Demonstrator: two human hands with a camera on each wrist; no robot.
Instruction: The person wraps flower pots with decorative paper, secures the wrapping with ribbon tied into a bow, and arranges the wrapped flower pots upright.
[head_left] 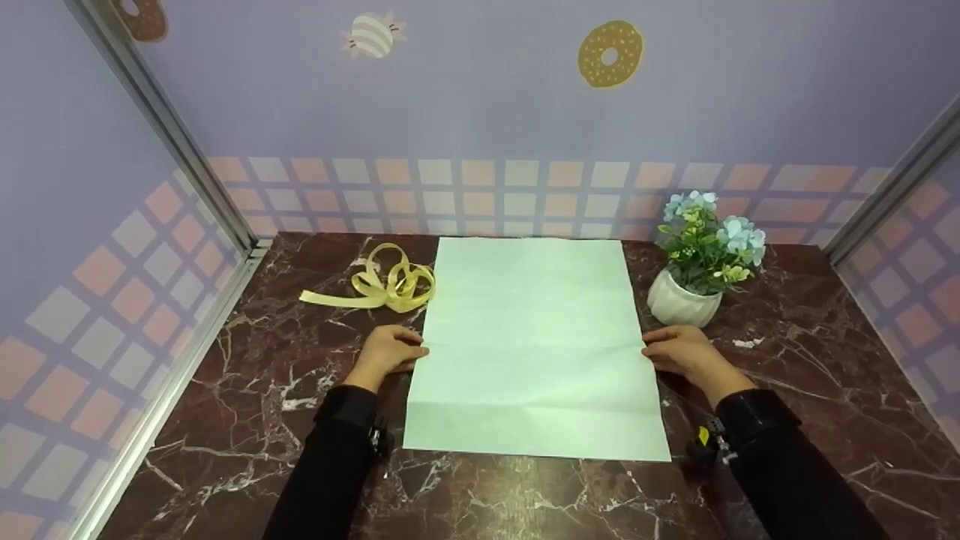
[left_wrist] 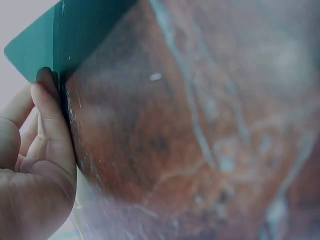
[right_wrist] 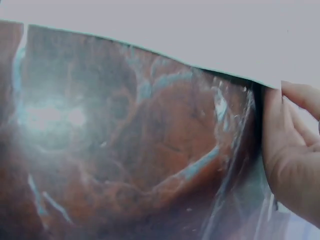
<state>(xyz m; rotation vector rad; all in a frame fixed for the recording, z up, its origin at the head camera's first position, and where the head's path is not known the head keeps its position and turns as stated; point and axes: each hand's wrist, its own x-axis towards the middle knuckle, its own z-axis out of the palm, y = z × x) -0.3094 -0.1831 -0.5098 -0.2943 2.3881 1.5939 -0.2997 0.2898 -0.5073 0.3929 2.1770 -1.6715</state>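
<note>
- The paper [head_left: 532,315] is pinched at opposite edges by the left hand [head_left: 386,354] and right hand [head_left: 686,357].
- It is judged light, easily creased, best edge-held.

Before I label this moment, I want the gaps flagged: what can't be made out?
Tabletop beneath the white sheet: head view, covered by it.
Inside of the white pot: head view, hidden by leaves.
Upper part of the left sleeve: head view, cut off by the bottom edge.
A fingertip of the right hand: right wrist view, behind the sheet.
</note>
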